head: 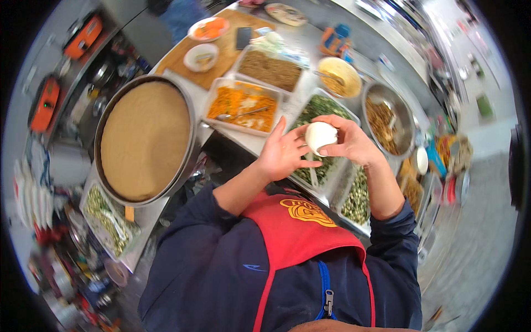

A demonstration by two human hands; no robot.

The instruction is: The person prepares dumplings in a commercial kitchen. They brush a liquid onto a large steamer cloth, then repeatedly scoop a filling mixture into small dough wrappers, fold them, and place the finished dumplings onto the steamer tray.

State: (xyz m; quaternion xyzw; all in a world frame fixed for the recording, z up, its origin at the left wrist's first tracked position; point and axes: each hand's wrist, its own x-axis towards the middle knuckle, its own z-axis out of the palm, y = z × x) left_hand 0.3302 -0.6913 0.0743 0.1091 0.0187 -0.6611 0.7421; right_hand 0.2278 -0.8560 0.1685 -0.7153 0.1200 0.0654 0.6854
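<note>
A round white ball of dough (321, 137) rests in my right hand (352, 139), whose thumb and fingers curl around its right side. My left hand (282, 153) is spread, palm up, at the ball's left, its fingertips near or against it. Beneath both hands lies a tray of chopped greens (319, 106) with a white spoon (312, 172). Just left of it is a tub of shredded orange filling (244, 106) with a metal spoon. Behind that stands a tub of brown filling (269, 70).
A large round pan (194, 137) with a flat tan surface inside stands at the left. A steel bowl (410, 120) of brown filling and a yellowish bowl (340, 76) are at the right. Small bowls stand on the wooden board (178, 62). Another person (182, 20) is at the back.
</note>
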